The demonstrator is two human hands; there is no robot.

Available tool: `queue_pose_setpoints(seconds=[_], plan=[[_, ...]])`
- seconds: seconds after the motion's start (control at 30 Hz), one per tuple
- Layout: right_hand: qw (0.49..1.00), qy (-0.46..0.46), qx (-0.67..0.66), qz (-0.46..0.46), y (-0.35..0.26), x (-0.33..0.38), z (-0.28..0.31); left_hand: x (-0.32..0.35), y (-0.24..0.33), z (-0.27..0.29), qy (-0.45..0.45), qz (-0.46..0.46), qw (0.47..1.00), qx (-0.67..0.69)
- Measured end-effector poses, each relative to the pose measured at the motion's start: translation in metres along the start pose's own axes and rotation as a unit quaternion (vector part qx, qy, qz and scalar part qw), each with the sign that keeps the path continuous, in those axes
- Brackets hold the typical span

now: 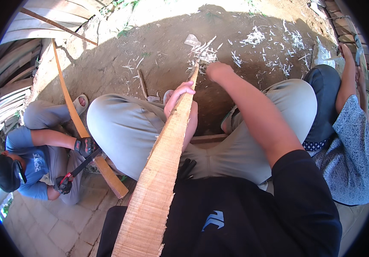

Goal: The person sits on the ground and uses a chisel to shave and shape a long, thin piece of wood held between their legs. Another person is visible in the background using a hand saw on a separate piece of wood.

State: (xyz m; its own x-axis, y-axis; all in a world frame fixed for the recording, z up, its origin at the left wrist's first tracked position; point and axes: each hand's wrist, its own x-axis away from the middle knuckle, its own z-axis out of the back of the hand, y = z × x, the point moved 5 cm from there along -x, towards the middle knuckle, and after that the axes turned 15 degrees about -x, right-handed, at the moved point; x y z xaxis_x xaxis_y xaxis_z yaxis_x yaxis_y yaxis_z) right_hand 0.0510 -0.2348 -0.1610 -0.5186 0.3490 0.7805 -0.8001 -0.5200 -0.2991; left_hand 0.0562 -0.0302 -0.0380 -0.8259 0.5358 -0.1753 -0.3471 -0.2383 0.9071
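A long pale wooden strip (158, 180) with ragged edges runs from beside my chest away from me, narrowing toward its far tip. My left hand (180, 97) is closed round it near the narrow end, fingers over the top edge. Just right of the tip, my right hand (218, 72) is curled into a fist. Its fingers face away, so whatever it may hold is hidden. Thin shavings (206, 55) lie on the ground beyond the tip, beside a pale stone (192, 40).
At left, a person (30, 165) in black gloves holds a machete (84, 164) against another wooden strip (69, 100). Close on my right sits a person in a patterned garment (351, 158). More shavings (255, 36) and a short stick (142, 83) lie on the dirt.
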Motion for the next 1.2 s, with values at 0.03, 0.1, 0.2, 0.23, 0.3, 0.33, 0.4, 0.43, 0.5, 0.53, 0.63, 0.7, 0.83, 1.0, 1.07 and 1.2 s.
queue_pose_setpoints(seconds=[0.03, 0.1, 0.2, 0.23, 0.3, 0.33, 0.4, 0.43, 0.5, 0.53, 0.63, 0.7, 0.83, 1.0, 1.07, 1.2], plan=[[1.0, -0.02, 0.016, 0.007, 0.001, -0.003, 0.001, -0.002, 0.011, -0.001, 0.026, 0.014, 0.999, -0.033], [1.0, -0.002, 0.007, 0.003, 0.0, -0.003, -0.006, 0.004, 0.011, 0.003, 0.03, 0.045, 0.998, -0.026], [0.998, 0.002, 0.053, 0.021, 0.017, -0.022, -0.011, 0.001, 0.0, -0.006, 0.014, 0.037, 0.999, 0.019], [0.996, -0.007, 0.077, 0.034, 0.023, -0.028, -0.013, -0.001, 0.008, -0.01, 0.015, 0.035, 0.999, 0.011], [0.984, -0.115, 0.128, 0.05, -0.012, 0.003, 0.006, 0.002, 0.012, 0.003, 0.01, 0.053, 0.998, -0.033], [0.973, -0.162, 0.154, 0.051, -0.021, 0.021, 0.019, 0.003, 0.015, 0.005, -0.013, 0.064, 0.997, -0.048], [0.983, -0.146, 0.11, 0.017, -0.017, 0.031, 0.032, 0.005, 0.017, 0.004, -0.036, 0.077, 0.995, -0.052], [0.986, -0.139, 0.089, -0.001, -0.013, 0.033, 0.035, 0.006, 0.016, 0.004, -0.033, 0.079, 0.995, -0.044], [0.981, -0.121, 0.147, 0.035, -0.015, 0.039, 0.034, 0.006, 0.016, 0.003, -0.031, 0.081, 0.996, -0.033], [0.977, -0.112, 0.175, 0.052, -0.015, 0.038, 0.031, 0.005, 0.017, 0.002, -0.033, 0.08, 0.996, -0.031], [0.982, -0.1, 0.159, 0.023, -0.01, 0.03, 0.029, 0.003, 0.016, -0.002, 0.012, 0.078, 0.997, -0.013], [0.985, -0.083, 0.149, 0.026, -0.011, 0.029, 0.025, 0.004, 0.013, -0.001, 0.013, 0.08, 0.996, -0.027], [0.987, -0.051, 0.146, 0.046, -0.018, 0.046, 0.023, 0.006, -0.001, 0.005, -0.026, 0.065, 0.997, -0.035], [0.999, 0.017, 0.044, 0.014, -0.016, 0.038, 0.01, 0.001, 0.017, 0.0, 0.038, 0.061, 0.997, 0.018], [0.999, 0.035, 0.016, -0.01, -0.009, 0.023, 0.0, 0.001, 0.013, 0.0, 0.025, 0.036, 0.999, -0.013], [0.998, 0.053, -0.023, -0.038, 0.014, -0.005, -0.004, 0.0, -0.009, 0.001, -0.007, -0.028, 0.999, 0.029]])
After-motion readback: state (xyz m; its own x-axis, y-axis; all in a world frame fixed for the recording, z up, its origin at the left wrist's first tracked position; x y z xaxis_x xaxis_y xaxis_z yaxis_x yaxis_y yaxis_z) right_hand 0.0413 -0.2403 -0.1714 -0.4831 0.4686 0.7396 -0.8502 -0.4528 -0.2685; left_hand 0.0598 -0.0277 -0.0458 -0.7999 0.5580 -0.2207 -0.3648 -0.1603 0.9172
